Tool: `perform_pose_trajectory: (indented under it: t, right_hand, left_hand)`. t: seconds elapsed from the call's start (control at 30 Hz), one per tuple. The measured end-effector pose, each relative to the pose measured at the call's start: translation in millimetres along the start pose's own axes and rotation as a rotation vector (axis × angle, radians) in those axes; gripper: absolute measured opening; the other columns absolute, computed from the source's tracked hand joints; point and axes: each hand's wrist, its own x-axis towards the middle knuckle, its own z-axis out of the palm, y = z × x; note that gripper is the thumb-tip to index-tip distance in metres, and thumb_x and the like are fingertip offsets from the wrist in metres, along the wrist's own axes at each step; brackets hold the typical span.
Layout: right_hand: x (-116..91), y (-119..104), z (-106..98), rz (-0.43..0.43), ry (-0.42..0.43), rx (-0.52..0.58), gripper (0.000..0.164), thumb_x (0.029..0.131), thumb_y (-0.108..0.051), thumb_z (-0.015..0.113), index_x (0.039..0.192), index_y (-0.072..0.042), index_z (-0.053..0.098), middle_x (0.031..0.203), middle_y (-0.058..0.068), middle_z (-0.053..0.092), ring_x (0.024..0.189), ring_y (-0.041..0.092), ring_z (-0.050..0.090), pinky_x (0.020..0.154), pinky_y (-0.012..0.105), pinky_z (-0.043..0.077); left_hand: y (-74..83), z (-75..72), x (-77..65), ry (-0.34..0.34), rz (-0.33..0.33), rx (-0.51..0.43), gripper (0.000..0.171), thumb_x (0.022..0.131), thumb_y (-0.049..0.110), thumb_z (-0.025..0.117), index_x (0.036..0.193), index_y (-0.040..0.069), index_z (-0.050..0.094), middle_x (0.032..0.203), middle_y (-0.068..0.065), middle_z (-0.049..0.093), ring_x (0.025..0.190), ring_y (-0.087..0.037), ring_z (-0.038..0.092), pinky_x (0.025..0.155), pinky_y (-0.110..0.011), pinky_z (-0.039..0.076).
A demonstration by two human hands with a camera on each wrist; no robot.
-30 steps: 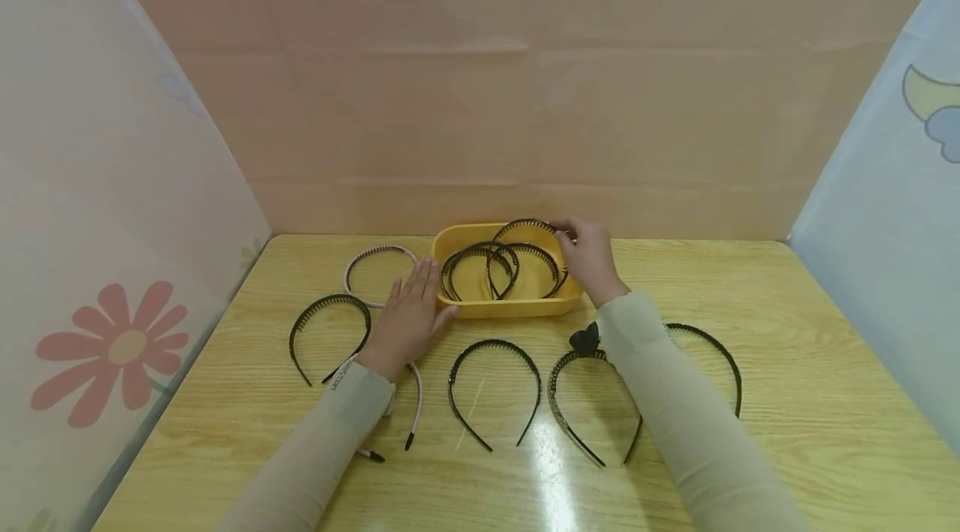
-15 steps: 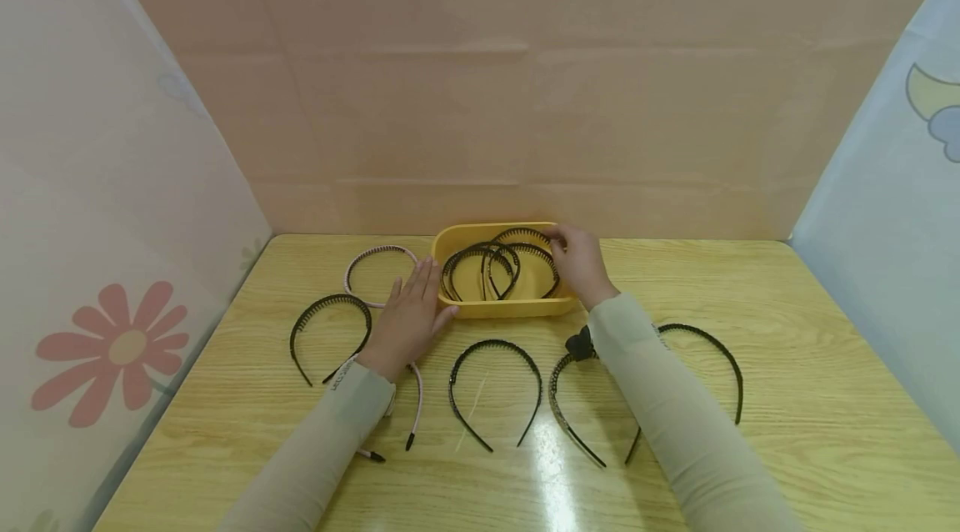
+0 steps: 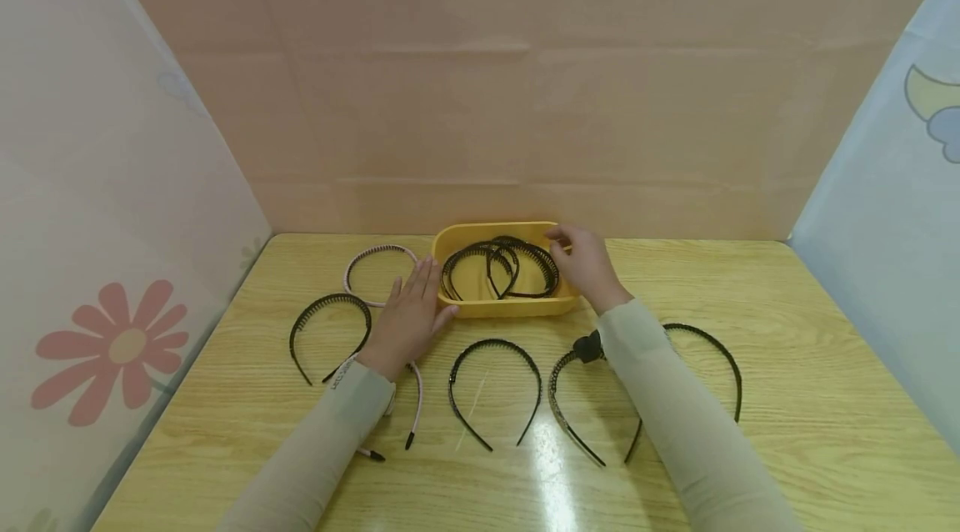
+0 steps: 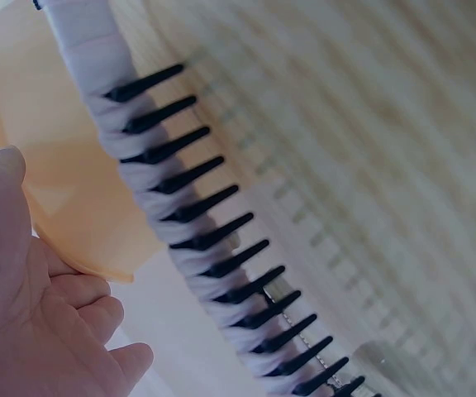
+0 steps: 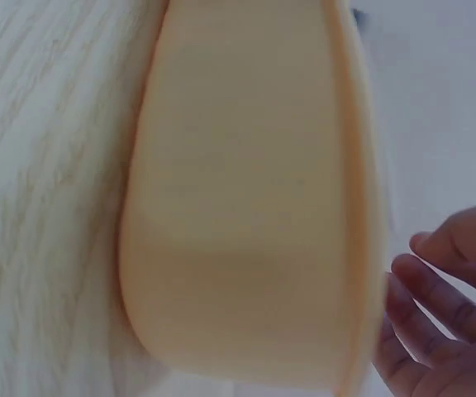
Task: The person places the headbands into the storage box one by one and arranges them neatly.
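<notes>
My left grip [image 3: 405,319], straight-fingered, braced the yellow oblong plastic tub [image 3: 510,310]; my loosely parted right grip [image 3: 590,263] held nothing. Steady bracing seemed best for nesting black toothed headbands [image 3: 553,272].

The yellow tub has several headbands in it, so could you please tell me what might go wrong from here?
The black headbands inside the yellow tub overlap, so lifting one might drag out another. The right sleeve passes over the headband with the dark ornament and could snag it. The left hand lies against the tub's end, so a push there might slide it.
</notes>
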Motion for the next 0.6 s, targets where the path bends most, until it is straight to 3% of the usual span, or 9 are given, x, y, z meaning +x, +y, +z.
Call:
perform_pose_trajectory:
  t: [0.1,0.37,0.6]
  right_hand:
    - [-4,-3,-6,-0.034,-0.013,-0.024,0.028,0.102,-0.004,0.053,0.124,0.008,0.066,0.121,0.024,0.066,0.109,0.036,0.062,0.092,0.049,0.055]
    - [-19,-2,-33,-0.141,-0.032,-0.113,0.022,0.101,-0.002,0.055,0.116,0.006,0.070,0.114,0.021,0.068,0.104,0.036,0.064,0.089,0.053,0.055]
    - [-37,6,-62,-0.157,-0.099,-0.193,0.021,0.102,-0.005,0.055,0.113,0.003,0.071,0.115,0.019,0.067,0.105,0.036,0.063,0.090,0.056,0.053]
  left_hand:
    - [0.3,-0.5,-0.2,-0.008,-0.003,0.004,0.079,0.108,0.049,0.040,0.161,-0.003,0.013,0.168,-0.019,0.007,0.155,-0.035,0.011,0.123,-0.058,0.013]
    - [0.8,1.3,1.2,-0.004,0.000,0.007,0.079,0.108,0.049,0.040,0.161,-0.003,0.013,0.168,-0.019,0.008,0.155,-0.035,0.012,0.123,-0.058,0.013]
    - [1.2,2.0,1.6,0.004,0.001,0.012,0.079,0.108,0.049,0.041,0.161,-0.003,0.014,0.167,-0.019,0.009,0.155,-0.035,0.013,0.122,-0.058,0.014]
